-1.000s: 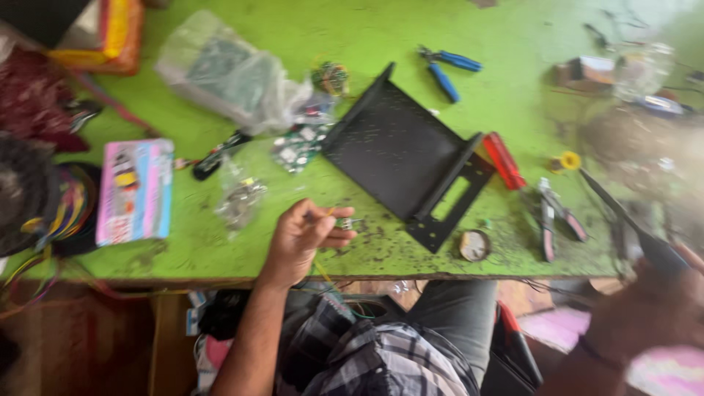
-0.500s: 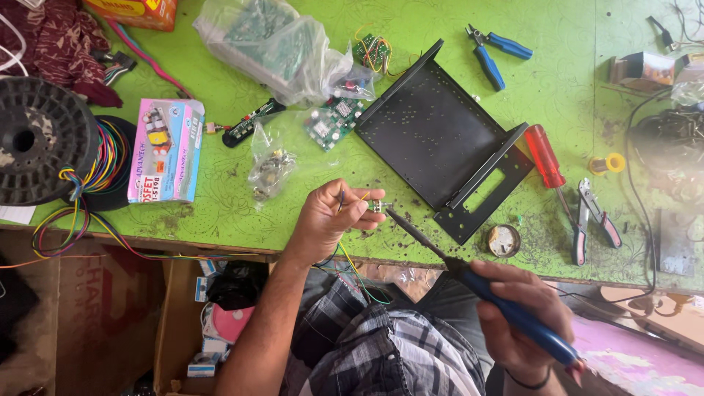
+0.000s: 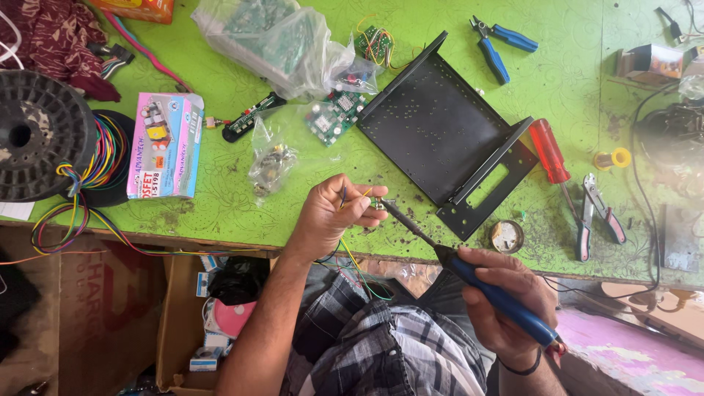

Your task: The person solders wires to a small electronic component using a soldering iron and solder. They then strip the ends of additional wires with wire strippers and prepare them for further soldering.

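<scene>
1. Fingers (image 3: 357, 207) of the left hand (image 3: 330, 216) were pinched together on a small component with thin coloured wires (image 3: 375, 204), just in front of the black perforated metal chassis plate (image 3: 447, 139).
2. Right hand (image 3: 506, 304) fingers were wrapped tight around a blue-handled soldering iron (image 3: 499, 297), its tip touching that component.
3. Left of the plate lay a clear plastic bag of small parts (image 3: 270, 160) and a pink printed box (image 3: 165, 144).
4. Right of it, a red-handled screwdriver (image 3: 550, 152) rested on the green desk (image 3: 220, 205).
</scene>
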A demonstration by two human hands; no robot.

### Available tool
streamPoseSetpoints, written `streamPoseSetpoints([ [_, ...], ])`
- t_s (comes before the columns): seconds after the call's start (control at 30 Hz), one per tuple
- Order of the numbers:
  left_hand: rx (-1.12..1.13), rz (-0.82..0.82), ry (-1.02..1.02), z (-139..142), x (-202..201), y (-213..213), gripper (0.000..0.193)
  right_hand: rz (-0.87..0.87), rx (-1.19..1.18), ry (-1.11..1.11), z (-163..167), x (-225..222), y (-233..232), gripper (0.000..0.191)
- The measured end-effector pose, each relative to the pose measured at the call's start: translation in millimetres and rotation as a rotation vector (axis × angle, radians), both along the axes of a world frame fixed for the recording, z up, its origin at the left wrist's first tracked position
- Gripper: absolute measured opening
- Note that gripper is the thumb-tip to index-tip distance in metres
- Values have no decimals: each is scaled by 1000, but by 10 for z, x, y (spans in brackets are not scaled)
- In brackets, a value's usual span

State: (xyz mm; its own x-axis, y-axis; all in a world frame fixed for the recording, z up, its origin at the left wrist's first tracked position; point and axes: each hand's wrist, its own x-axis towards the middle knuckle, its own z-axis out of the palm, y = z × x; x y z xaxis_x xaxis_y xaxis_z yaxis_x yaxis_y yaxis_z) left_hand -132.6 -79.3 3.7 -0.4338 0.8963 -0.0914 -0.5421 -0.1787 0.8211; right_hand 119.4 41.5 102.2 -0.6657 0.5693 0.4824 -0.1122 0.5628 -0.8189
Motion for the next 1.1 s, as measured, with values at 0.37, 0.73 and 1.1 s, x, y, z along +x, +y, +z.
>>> streamPoseSetpoints([
  [0.37, 0, -3, -1, 2, -9, 26, 18, 10, -8, 4, -3, -29, 37, 20],
  [0.73, 7, -3, -6, -6, -13, 26, 18, 6, 9, 12, -5, -37, 30, 20],
  [1.1, 13, -7, 9, -13, -23, 11, 18, -53, 39, 37, -12, -6, 4, 23],
])
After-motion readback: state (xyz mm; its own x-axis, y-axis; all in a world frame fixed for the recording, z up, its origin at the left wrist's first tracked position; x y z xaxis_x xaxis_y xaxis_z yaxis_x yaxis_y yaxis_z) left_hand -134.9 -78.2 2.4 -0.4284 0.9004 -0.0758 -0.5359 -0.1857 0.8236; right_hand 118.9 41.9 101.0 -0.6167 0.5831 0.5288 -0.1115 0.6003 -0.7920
